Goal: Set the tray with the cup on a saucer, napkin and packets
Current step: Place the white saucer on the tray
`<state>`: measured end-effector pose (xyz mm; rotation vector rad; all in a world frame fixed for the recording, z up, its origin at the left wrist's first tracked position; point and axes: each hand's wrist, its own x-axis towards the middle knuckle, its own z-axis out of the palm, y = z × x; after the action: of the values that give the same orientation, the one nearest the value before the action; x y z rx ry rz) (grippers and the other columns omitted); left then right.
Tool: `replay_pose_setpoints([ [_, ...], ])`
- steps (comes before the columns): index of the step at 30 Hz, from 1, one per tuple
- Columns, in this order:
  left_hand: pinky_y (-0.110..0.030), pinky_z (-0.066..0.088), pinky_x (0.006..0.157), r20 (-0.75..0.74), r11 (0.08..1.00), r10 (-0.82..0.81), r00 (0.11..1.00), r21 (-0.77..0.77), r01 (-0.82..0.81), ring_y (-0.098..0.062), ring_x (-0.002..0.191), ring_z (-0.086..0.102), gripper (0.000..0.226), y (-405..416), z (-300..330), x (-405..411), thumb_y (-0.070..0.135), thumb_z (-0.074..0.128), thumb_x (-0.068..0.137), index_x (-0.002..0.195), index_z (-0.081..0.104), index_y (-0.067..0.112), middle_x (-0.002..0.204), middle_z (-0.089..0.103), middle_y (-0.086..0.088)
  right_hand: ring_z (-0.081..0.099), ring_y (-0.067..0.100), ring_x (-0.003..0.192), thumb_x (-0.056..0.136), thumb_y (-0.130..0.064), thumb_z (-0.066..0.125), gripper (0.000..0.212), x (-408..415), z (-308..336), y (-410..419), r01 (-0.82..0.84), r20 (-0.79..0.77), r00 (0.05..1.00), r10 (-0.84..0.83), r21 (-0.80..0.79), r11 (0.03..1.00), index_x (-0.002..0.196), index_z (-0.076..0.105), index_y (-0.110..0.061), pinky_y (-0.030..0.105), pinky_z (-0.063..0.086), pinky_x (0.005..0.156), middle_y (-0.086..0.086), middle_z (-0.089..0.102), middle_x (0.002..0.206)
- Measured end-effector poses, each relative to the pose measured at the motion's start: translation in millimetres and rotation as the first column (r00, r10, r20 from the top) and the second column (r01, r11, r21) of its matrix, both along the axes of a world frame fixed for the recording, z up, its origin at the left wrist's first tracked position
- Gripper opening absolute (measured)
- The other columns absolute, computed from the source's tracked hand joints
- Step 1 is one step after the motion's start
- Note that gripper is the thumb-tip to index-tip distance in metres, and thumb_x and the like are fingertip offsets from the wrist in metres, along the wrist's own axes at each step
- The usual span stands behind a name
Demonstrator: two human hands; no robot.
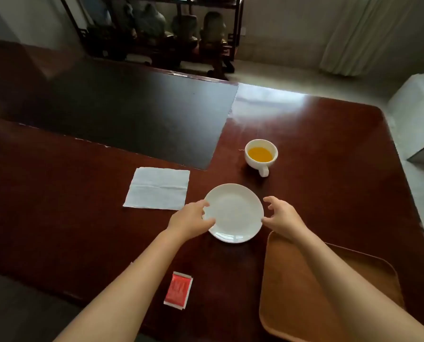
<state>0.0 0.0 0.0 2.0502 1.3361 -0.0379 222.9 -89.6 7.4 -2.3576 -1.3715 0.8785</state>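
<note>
- Your left hand [190,219] is at the left rim of the white saucer [234,213], thumb lying on the rim and fingers curled at its edge; it grips the saucer lightly, though you cannot tell whether the saucer is lifted off the surface [329,149].
- Your right hand [282,215] is spread apart just beside the saucer's right rim, fingers curved toward it and thumb tip near the edge, with nothing in it.
- The saucer is bare and sits in the middle of the dark red-brown surface, just beyond the far left corner of the tray [292,292].
- The brown tray lies at the near right, partly under your right forearm, with nothing visible on it.
- The white cup [261,155] stands beyond the saucer, apart from it, handle pointing toward you, holding orange liquid.
- The white napkin [158,188] lies flat to the left of the saucer, near your left hand.
- One red packet [178,290] lies on the surface near you, between your forearms.
- A dark mat [132,114] covers the far left of the surface.
</note>
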Motion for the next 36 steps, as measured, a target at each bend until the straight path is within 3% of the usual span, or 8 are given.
replay_pose_setpoints([
  [7,-0.035,0.047,0.086,0.000,0.981,0.118,0.993,-0.153,-0.117,-0.023,0.110,0.056,0.070,44.7,-35.1,7.0,0.036,0.064,0.081,0.141,0.032,0.020,0.128,0.056,-0.010,0.058,0.024,0.093,0.075,-0.014,0.068,0.074,5.5,-28.7,30.6,0.147,-0.053,0.987,-0.149,-0.050,0.988,0.139,0.032,-0.021,0.032,0.049,0.072,0.017,0.051,0.125],
  [11,-0.030,0.053,0.075,0.066,0.964,0.174,0.982,-0.215,-0.157,-0.018,0.087,0.059,0.058,56.5,-46.1,13.0,0.026,0.064,0.082,0.134,0.042,0.014,0.103,0.059,-0.003,0.059,0.028,0.096,0.076,-0.011,0.066,0.071,10.2,-43.4,36.7,0.231,-0.158,0.957,-0.243,-0.088,0.969,0.139,0.033,-0.020,0.038,0.058,0.071,0.014,0.052,0.121],
  [14,-0.029,0.058,0.060,0.150,0.913,0.271,0.951,-0.353,-0.205,-0.020,0.085,0.062,0.040,54.6,-51.4,16.1,0.013,0.061,0.083,0.122,0.053,0.013,0.089,0.057,0.000,0.059,0.026,0.091,0.077,-0.005,0.061,0.058,9.5,-53.2,36.1,0.265,-0.230,0.934,-0.275,-0.076,0.961,0.132,0.045,-0.018,0.035,0.060,0.062,0.010,0.056,0.106],
  [17,-0.030,0.060,0.060,0.234,0.895,0.329,0.915,-0.385,-0.224,-0.020,0.084,0.064,0.037,51.1,-57.9,13.5,0.000,0.055,0.083,0.117,0.058,0.013,0.090,0.061,-0.006,0.063,0.024,0.083,0.078,0.000,0.059,0.050,8.9,-60.1,31.3,0.318,-0.304,0.901,-0.310,-0.026,0.948,0.123,0.054,-0.019,0.033,0.059,0.058,0.005,0.060,0.094],
  [21,-0.015,0.053,0.048,0.304,0.875,0.382,0.873,-0.424,-0.234,-0.012,0.078,0.065,0.040,46.0,-56.3,9.7,-0.005,0.054,0.083,0.115,0.061,0.018,0.088,0.064,-0.004,0.065,0.021,0.080,0.080,-0.002,0.062,0.047,9.3,-61.3,24.3,0.344,-0.379,0.871,-0.313,0.016,0.939,0.123,0.056,-0.022,0.033,0.060,0.059,0.002,0.064,0.093],
  [30,-0.017,0.055,0.054,0.443,0.861,0.435,0.784,-0.458,-0.219,-0.009,0.081,0.068,0.038,19.5,-21.6,22.2,0.003,0.065,0.083,0.113,0.063,0.026,0.091,0.070,0.005,0.069,0.016,0.081,0.079,0.008,0.057,0.052,27.2,-23.5,-15.7,0.468,-0.574,0.742,-0.346,0.074,0.880,0.118,0.060,-0.026,0.026,0.058,0.055,0.004,0.069,0.089],
  [34,-0.019,0.056,0.057,0.493,0.874,0.406,0.769,-0.456,-0.169,-0.004,0.080,0.069,0.036,-9.1,-9.7,38.6,0.003,0.065,0.083,0.110,0.064,0.027,0.091,0.071,0.006,0.067,0.021,0.082,0.079,0.006,0.060,0.049,38.3,-6.4,-54.6,0.509,-0.551,0.751,-0.363,0.132,0.851,0.118,0.060,-0.025,0.033,0.060,0.061,0.005,0.068,0.089],
  [36,-0.019,0.056,0.057,0.500,0.873,0.398,0.769,-0.463,-0.151,-0.005,0.080,0.070,0.037,-24.4,-5.5,50.5,0.001,0.063,0.084,0.111,0.064,0.025,0.093,0.071,0.005,0.067,0.020,0.081,0.080,0.003,0.063,0.046,45.3,-0.9,-75.8,0.530,-0.554,0.744,-0.373,0.150,0.835,0.114,0.060,-0.027,0.029,0.059,0.058,0.003,0.067,0.087],
])
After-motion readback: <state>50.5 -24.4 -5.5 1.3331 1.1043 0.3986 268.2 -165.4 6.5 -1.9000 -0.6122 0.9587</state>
